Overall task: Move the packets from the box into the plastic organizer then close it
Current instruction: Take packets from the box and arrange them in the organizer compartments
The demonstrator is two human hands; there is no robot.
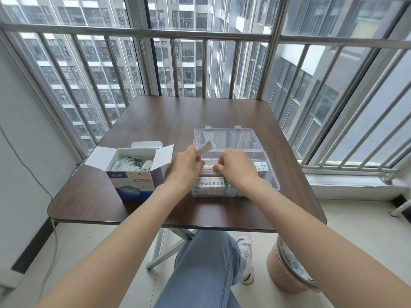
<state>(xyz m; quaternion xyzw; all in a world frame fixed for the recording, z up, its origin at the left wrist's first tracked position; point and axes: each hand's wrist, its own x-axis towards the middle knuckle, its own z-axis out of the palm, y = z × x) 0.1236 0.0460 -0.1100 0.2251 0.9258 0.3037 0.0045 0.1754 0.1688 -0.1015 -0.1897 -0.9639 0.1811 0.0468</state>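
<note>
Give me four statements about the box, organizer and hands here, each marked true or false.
1. The cardboard box stands open with packets inside. True.
2. The plastic organizer has its lid shut. False: the lid lies open behind it.
3. The left hand holds a stack of packets over the organizer. True.
4. The right hand reaches into the box. False: it is over the organizer.

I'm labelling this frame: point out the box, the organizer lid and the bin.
box (133,185), head view, blue front panel.
organizer lid (226,138), head view, clear inner face.
bin (287,272), head view, pink side wall.
</note>
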